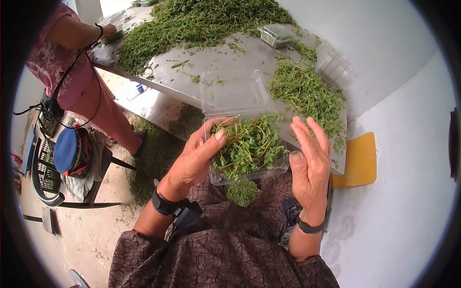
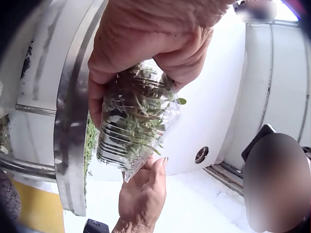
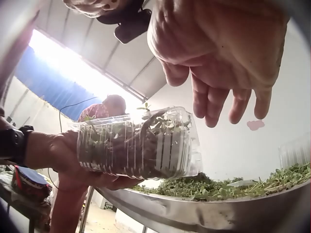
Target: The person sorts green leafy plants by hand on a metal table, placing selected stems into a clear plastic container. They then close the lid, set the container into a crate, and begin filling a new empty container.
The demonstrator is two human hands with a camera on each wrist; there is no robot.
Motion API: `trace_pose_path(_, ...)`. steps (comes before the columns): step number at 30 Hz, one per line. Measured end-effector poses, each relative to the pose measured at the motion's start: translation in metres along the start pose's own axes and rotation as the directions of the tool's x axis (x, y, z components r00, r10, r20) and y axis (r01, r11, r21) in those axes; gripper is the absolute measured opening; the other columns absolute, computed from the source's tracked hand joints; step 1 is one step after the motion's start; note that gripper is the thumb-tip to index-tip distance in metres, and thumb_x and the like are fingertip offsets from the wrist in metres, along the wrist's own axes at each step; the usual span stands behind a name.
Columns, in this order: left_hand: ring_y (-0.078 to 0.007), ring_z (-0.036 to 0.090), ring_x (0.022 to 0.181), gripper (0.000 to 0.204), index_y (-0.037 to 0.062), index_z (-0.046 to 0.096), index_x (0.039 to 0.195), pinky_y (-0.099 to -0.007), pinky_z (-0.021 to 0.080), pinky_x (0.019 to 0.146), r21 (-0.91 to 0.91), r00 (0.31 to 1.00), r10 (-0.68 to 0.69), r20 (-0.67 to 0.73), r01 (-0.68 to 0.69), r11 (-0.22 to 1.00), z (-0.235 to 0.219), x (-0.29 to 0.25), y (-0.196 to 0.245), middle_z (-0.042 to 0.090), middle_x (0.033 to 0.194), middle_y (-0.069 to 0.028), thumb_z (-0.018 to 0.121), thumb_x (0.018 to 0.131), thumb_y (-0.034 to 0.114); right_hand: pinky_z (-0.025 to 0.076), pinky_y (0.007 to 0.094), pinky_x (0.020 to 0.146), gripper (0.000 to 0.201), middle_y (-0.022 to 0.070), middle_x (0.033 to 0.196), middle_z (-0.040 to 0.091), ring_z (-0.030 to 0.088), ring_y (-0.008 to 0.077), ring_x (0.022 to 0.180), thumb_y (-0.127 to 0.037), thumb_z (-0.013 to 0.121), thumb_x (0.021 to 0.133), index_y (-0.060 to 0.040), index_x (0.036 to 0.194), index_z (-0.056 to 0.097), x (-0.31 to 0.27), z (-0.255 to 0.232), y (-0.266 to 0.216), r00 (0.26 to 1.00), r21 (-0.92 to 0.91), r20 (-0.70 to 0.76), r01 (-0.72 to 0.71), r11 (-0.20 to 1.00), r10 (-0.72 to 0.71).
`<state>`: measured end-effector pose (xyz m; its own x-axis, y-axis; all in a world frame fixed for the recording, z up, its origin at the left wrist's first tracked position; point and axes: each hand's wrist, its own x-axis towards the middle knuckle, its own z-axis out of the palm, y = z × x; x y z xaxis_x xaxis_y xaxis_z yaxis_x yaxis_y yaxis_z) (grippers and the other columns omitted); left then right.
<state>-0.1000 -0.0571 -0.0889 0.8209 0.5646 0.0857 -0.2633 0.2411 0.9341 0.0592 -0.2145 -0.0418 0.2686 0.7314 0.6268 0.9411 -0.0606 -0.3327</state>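
Holds box [image 3: 138,149] with left hand [image 1: 196,151]; nothing in right hand [image 1: 311,165]. Looks light, bendy, maybe slippery. Best gripped low round sides, without squashing soft greens [image 1: 252,146].

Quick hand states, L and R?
Left hand: holding the clear plastic container of greens, lid up.
Right hand: open, empty, beside the container.

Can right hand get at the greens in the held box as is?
Likely yes: the right hand is empty beside the box, and the lid is open, leaving the greens uncovered on top.
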Motion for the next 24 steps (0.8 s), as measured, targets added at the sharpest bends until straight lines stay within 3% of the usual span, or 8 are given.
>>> trace_pose_path(4,-0.0182,0.043,0.12,0.059,-0.0001,0.046,0.129,-0.033,0.027,0.104,0.005,0.999,0.0,0.035,-0.001,1.0,-0.002,-0.002,-0.003,0.052,0.126,-0.0093,0.054,0.088,0.042,0.029,0.0452,0.105,0.042,0.0137,0.117,0.062,0.044,0.0344,0.124,-0.034,0.048,0.094,-0.001,0.118,0.059,0.004,0.011,0.004,0.999,0.107,0.025,-0.028,0.994,0.025)
trace_pose_path(8,-0.0179,0.045,0.118,0.058,-0.0008,0.046,0.128,-0.0326,0.029,0.104,-0.027,0.998,-0.042,0.055,0.043,0.999,0.001,-0.003,0.0,0.052,0.125,-0.0094,0.053,0.089,0.041,0.026,0.0457,0.106,0.04,0.0138,0.112,0.064,0.045,0.0347,0.122,-0.034,0.049,0.094,-0.0016,0.114,0.062,0.007,0.014,0.0,0.997,0.036,0.066,0.039,0.999,-0.042)
trace_pose_path(10,-0.0136,0.052,0.108,0.043,-0.0008,0.046,0.127,-0.0288,0.043,0.093,-0.119,0.998,0.034,0.061,-0.026,0.992,0.0,-0.001,-0.008,0.055,0.119,-0.0095,0.052,0.095,0.027,0.025,0.0459,0.106,0.04,0.0136,0.112,0.064,0.045,0.0346,0.122,-0.034,0.049,0.093,-0.0022,0.114,0.062,0.011,0.014,-0.003,0.993,-0.03,0.101,0.068,0.997,-0.065)
trace_pose_path(11,-0.0136,0.052,0.108,0.043,-0.0008,0.046,0.127,-0.0288,0.043,0.093,-0.123,0.998,0.022,0.058,-0.014,0.992,0.0,-0.001,-0.009,0.055,0.119,-0.0095,0.052,0.095,0.027,0.025,0.046,0.106,0.04,0.0134,0.112,0.065,0.046,0.0344,0.121,-0.034,0.05,0.093,-0.0028,0.114,0.063,0.011,0.013,-0.004,0.987,-0.097,0.13,0.105,0.99,-0.092)
trace_pose_path(13,-0.0169,0.044,0.119,0.052,0.0003,0.046,0.129,-0.031,0.028,0.104,-0.123,0.996,-0.049,0.072,0.057,0.991,0.001,0.0,-0.008,0.052,0.125,-0.008,0.051,0.091,0.036,0.026,0.046,0.106,0.039,0.0132,0.113,0.064,0.046,0.0342,0.121,-0.034,0.05,0.092,-0.0032,0.112,0.063,0.012,0.013,-0.005,0.982,-0.098,0.16,0.12,0.988,-0.103)
trace_pose_path(15,-0.0167,0.043,0.12,0.05,0.0012,0.048,0.129,-0.0307,0.027,0.105,-0.076,0.998,-0.027,0.057,0.031,0.997,0.001,0.0,-0.005,0.052,0.126,-0.0072,0.049,0.092,0.035,0.026,0.0461,0.106,0.038,0.013,0.113,0.064,0.046,0.0339,0.121,-0.033,0.051,0.092,-0.0035,0.111,0.064,0.009,0.013,-0.003,0.975,-0.097,0.188,0.138,0.986,-0.118)
trace_pose_path(19,-0.0166,0.042,0.121,0.048,0.0017,0.05,0.128,-0.0307,0.027,0.105,-0.006,1.0,0.009,-0.006,-0.01,1.0,-0.003,0.002,-0.005,0.049,0.13,-0.0081,0.046,0.094,0.035,0.029,0.0464,0.104,0.036,0.0134,0.117,0.062,0.045,0.0334,0.122,-0.032,0.053,0.091,-0.0031,0.107,0.066,0.006,0.003,0.005,0.997,-0.022,0.013,0.071,0.997,-0.071)
trace_pose_path(24,-0.0124,0.049,0.11,0.04,0.0034,0.051,0.125,-0.0297,0.042,0.094,-0.307,0.997,-0.082,-0.003,0.077,0.949,-0.009,0.007,-0.012,0.054,0.119,-0.004,0.048,0.097,0.031,0.027,0.0495,0.105,0.032,0.0128,0.116,0.063,0.044,0.035,0.123,-0.03,0.057,0.088,-0.0026,0.101,0.069,-0.001,-0.002,-0.006,0.99,0.016,0.063,0.124,0.992,-0.125)
